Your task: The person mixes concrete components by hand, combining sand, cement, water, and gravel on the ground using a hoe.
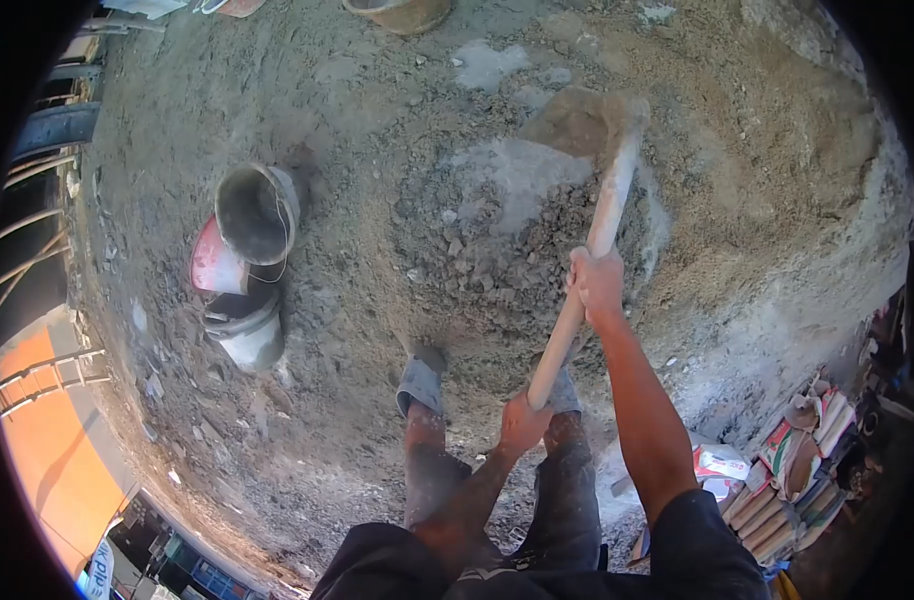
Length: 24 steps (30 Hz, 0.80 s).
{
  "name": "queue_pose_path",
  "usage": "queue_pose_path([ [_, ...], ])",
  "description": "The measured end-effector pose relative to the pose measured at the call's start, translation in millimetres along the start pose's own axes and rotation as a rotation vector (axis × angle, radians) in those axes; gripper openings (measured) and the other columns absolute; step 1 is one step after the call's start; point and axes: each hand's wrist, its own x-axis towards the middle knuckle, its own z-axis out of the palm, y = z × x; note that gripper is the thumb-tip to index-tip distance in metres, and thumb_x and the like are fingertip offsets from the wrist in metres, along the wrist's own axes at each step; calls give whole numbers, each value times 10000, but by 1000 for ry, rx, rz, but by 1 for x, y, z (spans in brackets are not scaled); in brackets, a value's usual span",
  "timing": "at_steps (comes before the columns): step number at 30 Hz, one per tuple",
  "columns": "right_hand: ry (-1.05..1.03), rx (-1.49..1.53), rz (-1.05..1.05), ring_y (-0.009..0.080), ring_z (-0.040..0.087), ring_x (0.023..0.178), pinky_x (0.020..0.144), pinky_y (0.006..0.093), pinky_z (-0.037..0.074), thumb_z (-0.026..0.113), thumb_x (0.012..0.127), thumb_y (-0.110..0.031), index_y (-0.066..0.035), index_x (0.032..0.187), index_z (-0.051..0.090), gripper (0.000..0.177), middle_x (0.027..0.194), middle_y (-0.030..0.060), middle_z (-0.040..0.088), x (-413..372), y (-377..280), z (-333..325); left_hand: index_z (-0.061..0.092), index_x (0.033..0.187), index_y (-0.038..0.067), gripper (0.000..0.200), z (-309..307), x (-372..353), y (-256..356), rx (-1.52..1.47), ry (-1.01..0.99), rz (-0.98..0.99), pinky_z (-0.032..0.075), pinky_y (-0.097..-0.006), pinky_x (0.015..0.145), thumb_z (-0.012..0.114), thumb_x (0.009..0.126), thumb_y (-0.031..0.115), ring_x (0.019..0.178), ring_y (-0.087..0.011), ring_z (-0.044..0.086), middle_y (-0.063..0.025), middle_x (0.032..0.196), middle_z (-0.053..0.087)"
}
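I hold a long wooden-handled hoe (605,215) over a heap of sand, gravel and grey cement (497,230). My right hand (597,283) grips the handle partway up. My left hand (523,422) grips the handle's near end, just above my knees. The hoe's blade (580,122) carries a load of sandy mix and sits at the far side of the heap. My two feet in grey boots (421,384) stand at the heap's near edge.
Several grey buckets (257,212) and a red one (211,262) lie on the ground to the left. Stacked cement bags (789,470) sit at the lower right. A pan (402,12) rests at the top edge. Metal railings (37,180) line the far left.
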Motion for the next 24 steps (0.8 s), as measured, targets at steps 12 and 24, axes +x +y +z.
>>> queue_pose_path([
  [12, 323, -1089, -395, 262, 599, 601, 486, 387, 479, 605, 719, -149, 34, 988, 339, 421, 710, 155, 557, 218, -39, 106, 499, 816, -56, 222, -29, 187, 108, -492, -185, 52, 417, -294, 403, 571, 700, 120, 455, -147, 527, -95, 602, 544],
  [24, 184, -356, -453, 153, 499, 464, 420, 291, 469, 558, 730, -74, 35, 781, 443, 167, 645, 77, 487, 108, -85, 46, 527, 898, -52, 330, -20, 110, 63, -159, -117, 269, 449, -365, 584, 620, 652, 148, 613, -269, 567, -179, 702, 571],
])
